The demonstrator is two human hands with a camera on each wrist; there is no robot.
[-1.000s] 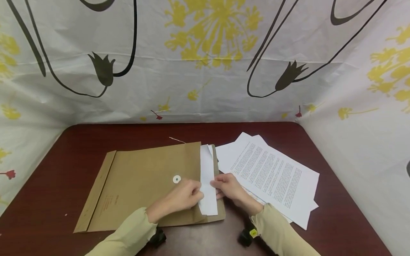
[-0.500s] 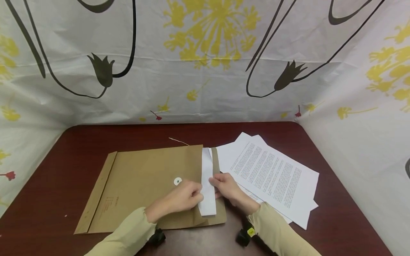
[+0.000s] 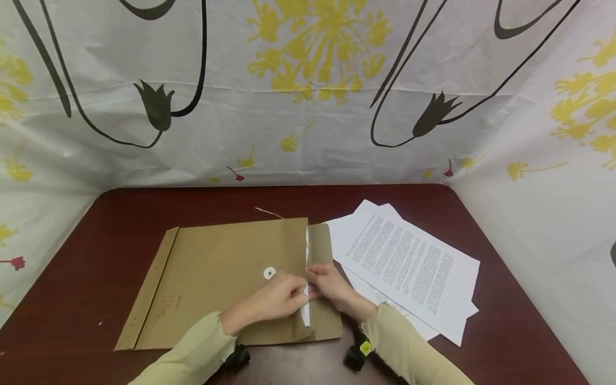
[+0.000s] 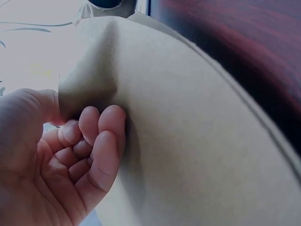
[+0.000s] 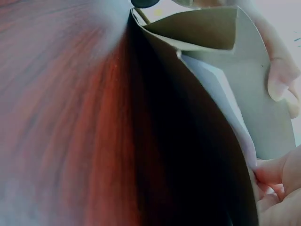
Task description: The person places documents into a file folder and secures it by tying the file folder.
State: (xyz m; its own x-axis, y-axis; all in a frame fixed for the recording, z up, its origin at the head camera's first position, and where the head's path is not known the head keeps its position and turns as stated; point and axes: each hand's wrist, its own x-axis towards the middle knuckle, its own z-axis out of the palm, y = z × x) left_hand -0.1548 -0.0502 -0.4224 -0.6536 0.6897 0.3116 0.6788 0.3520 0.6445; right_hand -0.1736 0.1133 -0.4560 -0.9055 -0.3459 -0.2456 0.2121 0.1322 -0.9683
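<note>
A brown paper document envelope point(image 3: 216, 256) lies on the table with its opening toward the right. At that opening my left hand point(image 3: 269, 299) pinches the edge of the upper panel, which bulges upward in the left wrist view. White sheets point(image 3: 305, 316) sit inside, only a thin strip of them showing along the mouth. My right hand point(image 3: 334, 289) pinches the sheets' outer edge right at the opening, above the envelope's flap point(image 3: 321, 240). From the right wrist view, the sheets point(image 5: 218, 87) stand between the envelope's two panels. Most of their length is hidden inside.
Several printed sheets point(image 3: 404, 256) lie fanned out on the dark red table point(image 3: 144, 206) to the right. A white button disc point(image 3: 269, 273) is on the envelope, and a thin string point(image 3: 269, 213) sticks out behind it. Patterned cloth point(image 3: 298, 107) hangs behind and along both sides.
My right hand has moved left, sliding the white sheets deeper into the envelope, so the wide white strip has become a sliver. My left hand keeps its grip on the envelope's edge.
</note>
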